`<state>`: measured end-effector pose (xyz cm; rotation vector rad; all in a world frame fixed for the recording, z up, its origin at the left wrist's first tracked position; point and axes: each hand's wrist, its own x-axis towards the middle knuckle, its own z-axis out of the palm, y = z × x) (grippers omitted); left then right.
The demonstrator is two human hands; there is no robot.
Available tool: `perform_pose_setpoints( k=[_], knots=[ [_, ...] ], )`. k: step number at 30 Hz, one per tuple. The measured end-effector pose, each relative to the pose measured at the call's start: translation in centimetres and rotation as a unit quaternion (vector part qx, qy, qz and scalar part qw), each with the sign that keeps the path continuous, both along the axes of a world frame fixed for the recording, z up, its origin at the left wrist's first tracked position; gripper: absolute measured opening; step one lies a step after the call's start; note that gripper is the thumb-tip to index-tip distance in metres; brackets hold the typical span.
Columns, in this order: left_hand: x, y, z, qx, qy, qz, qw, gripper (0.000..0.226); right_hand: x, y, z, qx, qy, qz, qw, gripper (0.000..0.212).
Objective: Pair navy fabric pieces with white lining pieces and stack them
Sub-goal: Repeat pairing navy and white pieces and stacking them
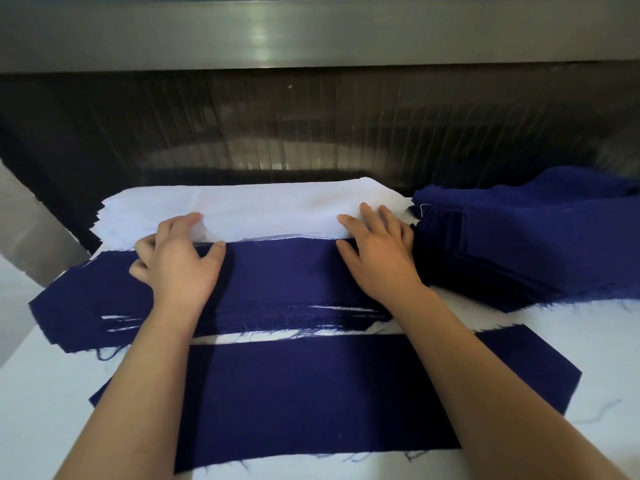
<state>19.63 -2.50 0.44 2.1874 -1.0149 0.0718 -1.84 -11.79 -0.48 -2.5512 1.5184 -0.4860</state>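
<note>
A stack of white lining pieces [263,206] lies at the back of the table. In front of it sits a stack of navy pieces with white edges showing between layers [277,282]. My left hand [173,258] rests at the seam between them, fingers curled into the near edge of the white stack, thumb on the navy. My right hand [377,251] lies flat with straight fingers on the right end of the white stack and the navy below. A single navy piece [311,393] lies nearest me, under my forearms.
A tall pile of navy pieces [526,237] stands at the right. Behind the table runs a dark ribbed machine opening [311,126] under a steel housing [263,32]. The white table surface [41,393] shows at the left and the right front.
</note>
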Motion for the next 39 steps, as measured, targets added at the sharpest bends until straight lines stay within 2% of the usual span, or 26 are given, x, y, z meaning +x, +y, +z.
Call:
perform_pose_setpoints(
  k=[5, 11, 24, 30, 34, 39],
  knots=[
    [0.1, 0.4, 0.3, -0.055, -0.025, 0.024, 0.998, 0.04, 0.1, 0.1, 0.3, -0.029, -0.038, -0.022, 0.999, 0.052],
    [0.2, 0.7, 0.6, -0.103, 0.01, 0.007, 0.995, 0.014, 0.4, -0.1, 0.4, -0.025, 0.019, -0.025, 0.999, 0.047],
    [-0.2, 0.8, 0.8, -0.157, -0.003, -0.047, 0.986, 0.022, 1.4, 0.4, 1.0, -0.059, 0.023, -0.002, 0.998, 0.062],
    [-0.5, 1.0, 1.2, -0.178, 0.044, -0.087, 0.979, 0.027, 3.3, 0.0, 1.3, -0.132, 0.052, -0.007, 0.99, 0.05],
    [-0.4, 1.0, 1.3, -0.194, 0.053, -0.098, 0.975, 0.028, 3.2, -0.4, 1.8, -0.171, 0.067, -0.001, 0.983, 0.05],
    [-0.3, 1.4, 1.2, -0.216, 0.047, -0.125, 0.967, 0.021, 1.8, -1.1, 2.1, -0.166, 0.076, -0.014, 0.983, 0.053]
  ],
)
